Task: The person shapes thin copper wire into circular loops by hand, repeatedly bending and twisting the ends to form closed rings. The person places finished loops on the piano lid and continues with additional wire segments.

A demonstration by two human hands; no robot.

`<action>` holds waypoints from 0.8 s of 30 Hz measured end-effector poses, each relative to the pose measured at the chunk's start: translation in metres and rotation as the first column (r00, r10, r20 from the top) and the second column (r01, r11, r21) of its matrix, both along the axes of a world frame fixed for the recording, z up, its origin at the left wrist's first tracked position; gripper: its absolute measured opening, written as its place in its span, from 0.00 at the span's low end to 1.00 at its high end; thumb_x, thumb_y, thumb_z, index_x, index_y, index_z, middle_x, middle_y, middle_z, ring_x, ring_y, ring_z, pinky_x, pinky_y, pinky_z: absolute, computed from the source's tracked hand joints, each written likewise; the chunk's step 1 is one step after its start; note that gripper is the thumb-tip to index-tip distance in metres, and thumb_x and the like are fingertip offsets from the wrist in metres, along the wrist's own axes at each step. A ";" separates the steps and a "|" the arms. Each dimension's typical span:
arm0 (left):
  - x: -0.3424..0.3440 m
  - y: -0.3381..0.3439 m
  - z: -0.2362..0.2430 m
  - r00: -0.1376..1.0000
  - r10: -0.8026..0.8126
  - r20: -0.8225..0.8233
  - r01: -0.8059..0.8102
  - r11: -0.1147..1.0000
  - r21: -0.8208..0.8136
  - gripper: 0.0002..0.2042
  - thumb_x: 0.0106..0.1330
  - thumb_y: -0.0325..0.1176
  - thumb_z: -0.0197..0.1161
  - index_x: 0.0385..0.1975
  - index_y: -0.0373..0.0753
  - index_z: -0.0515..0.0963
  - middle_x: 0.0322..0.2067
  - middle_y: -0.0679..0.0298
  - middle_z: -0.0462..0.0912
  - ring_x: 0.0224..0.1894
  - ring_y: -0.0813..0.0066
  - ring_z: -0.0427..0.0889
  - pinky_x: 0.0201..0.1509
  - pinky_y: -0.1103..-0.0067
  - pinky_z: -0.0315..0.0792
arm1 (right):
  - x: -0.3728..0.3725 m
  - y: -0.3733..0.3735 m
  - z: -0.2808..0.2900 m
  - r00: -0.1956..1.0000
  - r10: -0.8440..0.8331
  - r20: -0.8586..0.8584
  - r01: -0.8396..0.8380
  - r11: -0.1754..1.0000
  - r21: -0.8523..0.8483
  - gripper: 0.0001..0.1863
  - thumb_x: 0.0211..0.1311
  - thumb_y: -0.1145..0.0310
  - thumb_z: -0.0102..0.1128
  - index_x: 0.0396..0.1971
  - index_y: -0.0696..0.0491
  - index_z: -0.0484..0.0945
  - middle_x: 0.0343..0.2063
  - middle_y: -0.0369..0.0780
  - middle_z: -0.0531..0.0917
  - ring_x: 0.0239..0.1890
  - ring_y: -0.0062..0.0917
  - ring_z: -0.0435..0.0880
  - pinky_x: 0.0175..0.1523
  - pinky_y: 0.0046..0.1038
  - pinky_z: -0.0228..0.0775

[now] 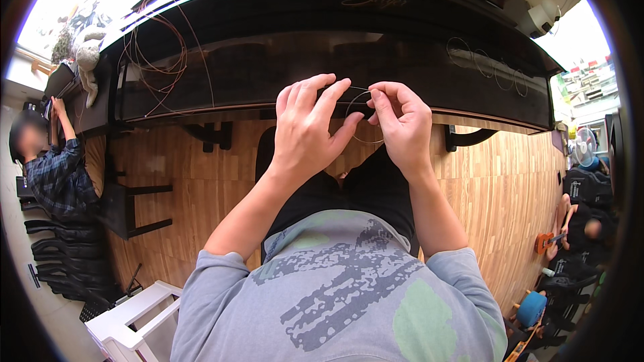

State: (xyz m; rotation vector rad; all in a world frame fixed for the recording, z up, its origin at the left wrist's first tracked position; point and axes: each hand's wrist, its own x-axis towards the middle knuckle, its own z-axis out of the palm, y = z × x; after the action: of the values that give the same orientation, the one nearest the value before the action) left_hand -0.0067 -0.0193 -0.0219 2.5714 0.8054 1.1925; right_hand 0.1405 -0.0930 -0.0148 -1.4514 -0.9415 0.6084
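Observation:
My right hand (406, 124) pinches a thin, silvery wire string (367, 141) between thumb and fingertips. The string is bent into a small loop in front of the black piano's edge. My left hand (305, 121) is at the loop's other side, its fingers spread and thumb apart from the index finger. The left index fingertip and thumb are close to the wire; whether they touch it is hard to tell. On the piano (248, 70), copper-coloured coiled strings (184, 60) lie left of my hands. A thin silvery string in loose loops (495, 67) lies to the right.
Wooden floor (490, 181) shows beneath the piano. A black stool (127, 208) and a white wooden frame (137, 322) stand at left. Another person (57, 167) sits at far left. At far right are a person with a small orange guitar (545, 243) and a fan (585, 144).

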 end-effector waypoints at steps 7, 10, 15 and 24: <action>0.003 0.004 -0.002 0.997 -0.077 0.017 0.079 0.972 -0.222 0.10 0.61 0.26 0.61 0.41 0.36 0.81 0.35 0.63 0.81 0.39 0.67 0.79 0.50 0.73 0.69 | 0.000 0.000 -0.004 1.000 0.009 -0.003 -0.009 1.000 0.024 0.07 0.65 0.71 0.58 0.37 0.59 0.80 0.24 0.34 0.82 0.28 0.12 0.79 0.32 0.16 0.71; 0.004 0.005 -0.002 0.957 -0.159 0.241 0.282 0.696 -0.660 0.08 0.65 0.25 0.58 0.42 0.33 0.81 0.32 0.64 0.83 0.35 0.74 0.80 0.45 0.79 0.73 | 0.002 -0.001 -0.005 0.998 0.041 -0.053 -0.041 0.999 0.004 0.07 0.66 0.72 0.57 0.37 0.59 0.80 0.25 0.33 0.81 0.28 0.12 0.78 0.33 0.15 0.71; 0.000 0.013 -0.005 0.824 -0.172 0.540 0.564 0.155 -0.811 0.11 0.67 0.25 0.57 0.46 0.30 0.79 0.33 0.64 0.83 0.36 0.82 0.79 0.45 0.82 0.75 | 0.006 0.000 -0.009 0.996 0.071 -0.050 -0.067 0.995 0.078 0.06 0.66 0.73 0.56 0.37 0.59 0.80 0.28 0.34 0.82 0.28 0.10 0.77 0.33 0.14 0.69; -0.005 0.015 -0.012 0.672 -0.185 0.717 0.715 -0.092 -0.693 0.18 0.66 0.26 0.60 0.55 0.31 0.73 0.32 0.64 0.82 0.37 0.81 0.80 0.47 0.82 0.76 | 0.005 0.001 -0.016 0.993 0.100 -0.059 -0.094 0.990 0.108 0.06 0.66 0.73 0.56 0.37 0.59 0.79 0.27 0.33 0.82 0.24 0.08 0.72 0.28 0.13 0.63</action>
State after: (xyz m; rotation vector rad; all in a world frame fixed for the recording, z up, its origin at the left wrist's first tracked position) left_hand -0.0114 -0.0039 -0.0339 1.0799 0.2396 0.4767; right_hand 0.1453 -0.0920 -0.0309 -1.2906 -0.9834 0.6635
